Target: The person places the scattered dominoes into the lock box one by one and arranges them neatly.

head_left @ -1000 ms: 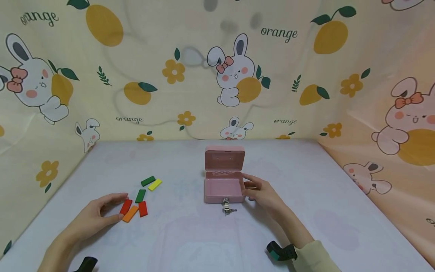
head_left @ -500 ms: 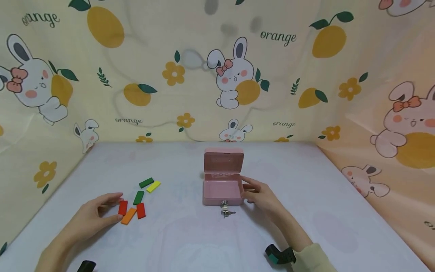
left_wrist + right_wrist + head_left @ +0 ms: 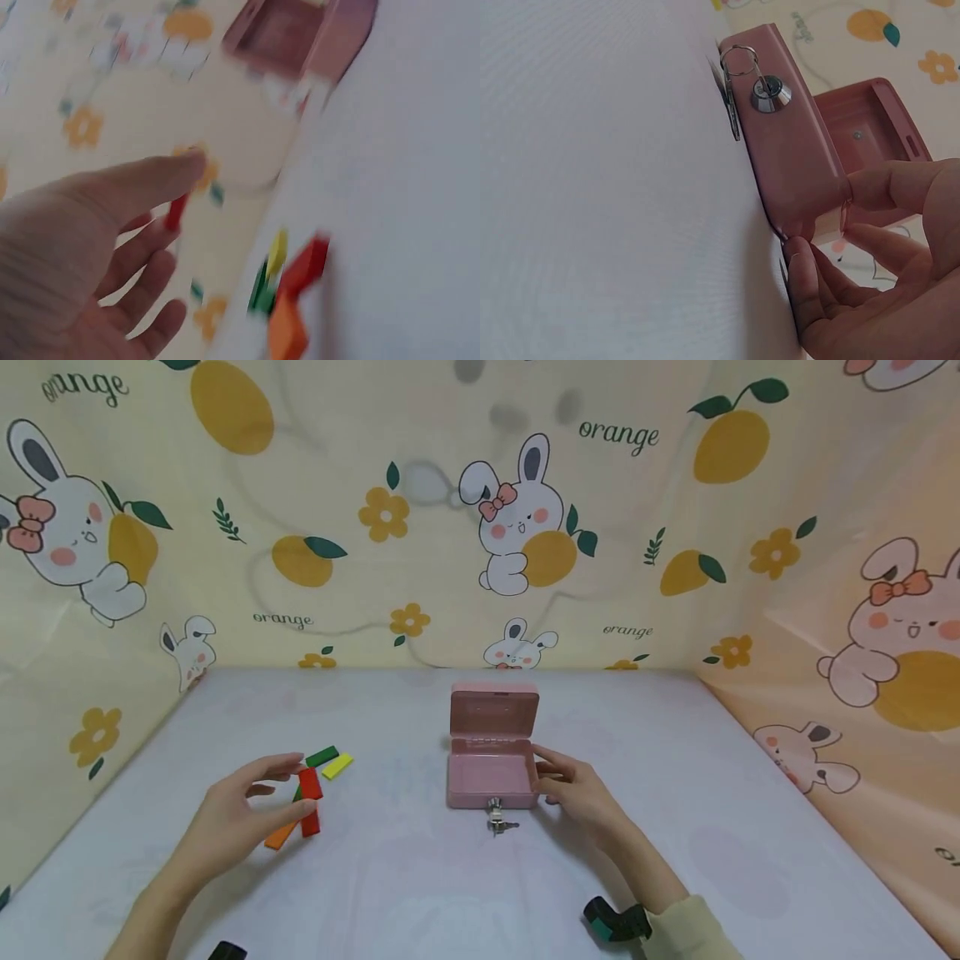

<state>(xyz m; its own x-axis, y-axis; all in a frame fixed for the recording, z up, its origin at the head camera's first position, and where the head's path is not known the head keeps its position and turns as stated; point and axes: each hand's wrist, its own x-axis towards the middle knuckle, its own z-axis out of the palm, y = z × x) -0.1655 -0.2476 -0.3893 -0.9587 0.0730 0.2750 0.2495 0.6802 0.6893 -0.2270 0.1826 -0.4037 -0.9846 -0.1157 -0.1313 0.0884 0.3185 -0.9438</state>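
Looks like a staged recording booth, not a lived-in room. The white tabletop [image 3: 420, 893] is boxed in on three sides by a printed cloth backdrop [image 3: 420, 568] with cartoon bunnies, oranges, flowers and the word "orange", creased and hung like a screen, meeting the table edge directly. No furniture, walls or windows show past it. Only small props sit on the surface: a pink cash box [image 3: 492, 760] with a key [image 3: 501, 822] in its lock, and a few coloured blocks [image 3: 315, 777]. Cameras strapped at the wrists show at the bottom edge of the head view.
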